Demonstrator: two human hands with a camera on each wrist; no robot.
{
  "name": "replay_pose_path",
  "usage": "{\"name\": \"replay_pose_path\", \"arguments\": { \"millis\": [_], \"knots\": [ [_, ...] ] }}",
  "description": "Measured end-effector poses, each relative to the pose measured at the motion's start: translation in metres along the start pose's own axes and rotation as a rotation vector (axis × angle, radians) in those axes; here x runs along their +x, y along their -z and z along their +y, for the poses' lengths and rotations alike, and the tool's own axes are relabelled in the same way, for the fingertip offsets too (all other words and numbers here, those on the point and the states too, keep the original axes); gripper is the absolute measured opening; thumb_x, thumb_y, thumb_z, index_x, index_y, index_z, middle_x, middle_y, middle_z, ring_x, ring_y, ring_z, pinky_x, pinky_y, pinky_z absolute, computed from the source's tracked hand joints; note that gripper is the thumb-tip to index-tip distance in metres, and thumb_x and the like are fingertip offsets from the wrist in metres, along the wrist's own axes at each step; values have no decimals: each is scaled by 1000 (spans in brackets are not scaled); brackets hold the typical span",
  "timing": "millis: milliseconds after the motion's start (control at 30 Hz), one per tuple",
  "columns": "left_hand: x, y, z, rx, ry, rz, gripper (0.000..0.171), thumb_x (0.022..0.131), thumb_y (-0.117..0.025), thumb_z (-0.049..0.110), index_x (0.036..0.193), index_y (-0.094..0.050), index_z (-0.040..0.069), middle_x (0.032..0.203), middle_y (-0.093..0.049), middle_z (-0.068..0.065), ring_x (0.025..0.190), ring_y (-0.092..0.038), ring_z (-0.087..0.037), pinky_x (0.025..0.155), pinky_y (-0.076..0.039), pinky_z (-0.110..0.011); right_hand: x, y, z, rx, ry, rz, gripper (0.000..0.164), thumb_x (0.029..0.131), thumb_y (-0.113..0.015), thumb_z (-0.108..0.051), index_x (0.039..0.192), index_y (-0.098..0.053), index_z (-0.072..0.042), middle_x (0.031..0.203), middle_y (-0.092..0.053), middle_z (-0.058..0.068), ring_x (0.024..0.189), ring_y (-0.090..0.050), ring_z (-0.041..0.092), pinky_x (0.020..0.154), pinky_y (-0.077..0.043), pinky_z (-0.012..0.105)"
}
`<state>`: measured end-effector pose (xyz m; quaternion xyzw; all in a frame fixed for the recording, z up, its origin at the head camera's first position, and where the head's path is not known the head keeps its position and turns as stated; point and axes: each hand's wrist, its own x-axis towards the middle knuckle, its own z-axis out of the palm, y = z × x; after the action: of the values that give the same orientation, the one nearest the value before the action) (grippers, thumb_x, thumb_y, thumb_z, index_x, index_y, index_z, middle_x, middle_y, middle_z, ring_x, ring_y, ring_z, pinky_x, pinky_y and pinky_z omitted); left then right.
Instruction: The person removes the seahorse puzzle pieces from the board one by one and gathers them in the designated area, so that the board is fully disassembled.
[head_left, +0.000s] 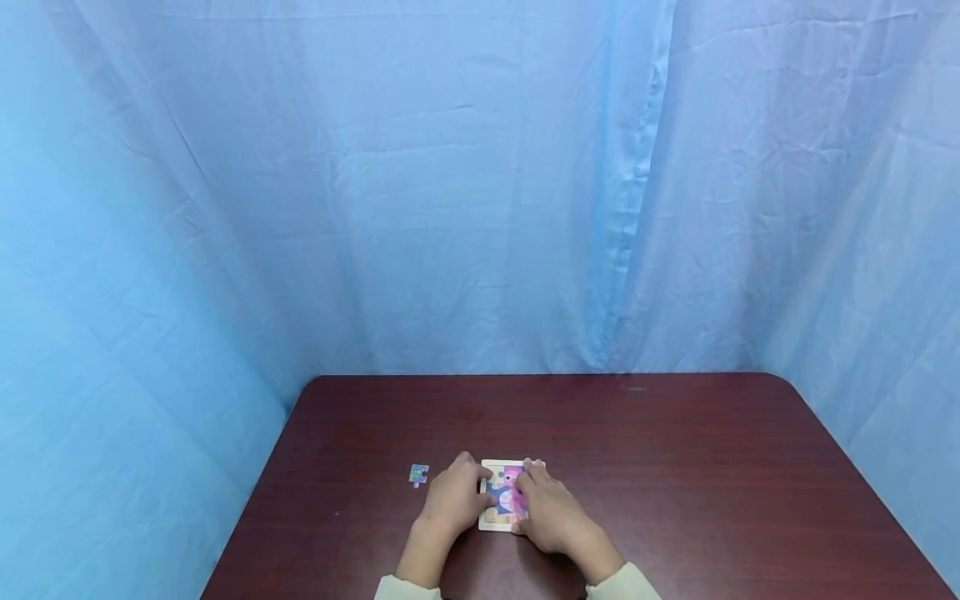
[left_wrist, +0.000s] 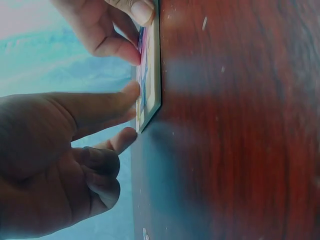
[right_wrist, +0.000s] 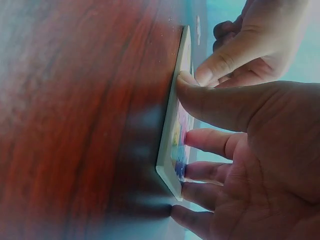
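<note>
A small jigsaw puzzle in a cream-coloured frame (head_left: 495, 527) lies flat on the dark red-brown table between both hands. Its picture has pink, blue and yellow parts. At its left side is my left hand (head_left: 452, 498), whose thumb (left_wrist: 131, 91) presses on the puzzle while another fingertip touches near the frame's corner. My right hand (head_left: 557, 510) reaches over the right side with fairly straight, spread fingers (right_wrist: 207, 142) touching the puzzle's surface. The right thumb (right_wrist: 200, 97) rests at the near edge. The hands partly cover the picture, mostly its right side.
A loose blue jigsaw piece (head_left: 418, 474) lies on the table (head_left: 675, 467), left of the left hand. Pale blue curtains (head_left: 480, 208) hang behind the table and along both sides.
</note>
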<state>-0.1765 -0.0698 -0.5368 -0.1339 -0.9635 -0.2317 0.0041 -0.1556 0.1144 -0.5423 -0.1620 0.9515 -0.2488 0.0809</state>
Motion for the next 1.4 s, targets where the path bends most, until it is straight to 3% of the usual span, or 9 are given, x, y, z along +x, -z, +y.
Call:
{"name": "replay_pose_path", "arguments": {
  "millis": [233, 433, 733, 933, 1233, 1400],
  "knots": [
    [-1, -3, 3, 21, 3, 9, 30, 78, -91, 15, 106, -84, 8, 99, -67, -6, 82, -73, -27, 75, -60, -41, 0, 2, -2, -20, 10, 8, 38, 84, -84, -17, 111, -60, -5, 157, -46, 34, 150, -42, 53, 118, -40, 65],
    [1, -5, 4, 7, 12, 30, 25, 75, -92, 12, 99, -83, 9, 98, -67, -6, 80, -72, -27, 73, -59, -40, 0, 2, -4, -54, 8, 32, 43, 82, -80, -17, 117, -63, -1, 156, -48, 33, 148, -45, 53, 117, -41, 64],
    [-1, -3, 7, -5, 3, 69, 29, 69, -93, 5, 88, -71, 10, 88, -61, -1, 70, -63, -19, 65, -52, -36, -1, 0, -7, -91, 21, 53, 49, 77, -75, -20, 119, -63, 3, 153, -51, 34, 146, -47, 53, 116, -43, 63],
    [-1, -3, 10, 6, 23, 51, 32, 73, -92, 6, 87, -63, 13, 78, -58, 3, 67, -52, -11, 61, -45, -32, -1, 1, -7, -80, 11, 53, 53, 78, -76, -21, 123, -63, 4, 154, -50, 34, 147, -46, 54, 117, -42, 63],
    [-3, -6, 5, -31, 20, 63, 32, 77, -90, 10, 84, -58, 15, 70, -59, 6, 60, -49, -10, 58, -42, -32, -2, -1, -8, -99, 16, 69, 57, 77, -77, -24, 125, -63, 5, 153, -51, 34, 145, -49, 53, 116, -44, 62],
    [-5, -2, 4, -78, 29, 59, 26, 84, -86, 11, 86, -60, 15, 68, -56, 8, 60, -48, -9, 58, -40, -31, -2, -1, -8, -102, 24, 77, 54, 77, -77, -23, 121, -63, 5, 151, -52, 35, 143, -50, 54, 115, -44, 63]
  ]
}}
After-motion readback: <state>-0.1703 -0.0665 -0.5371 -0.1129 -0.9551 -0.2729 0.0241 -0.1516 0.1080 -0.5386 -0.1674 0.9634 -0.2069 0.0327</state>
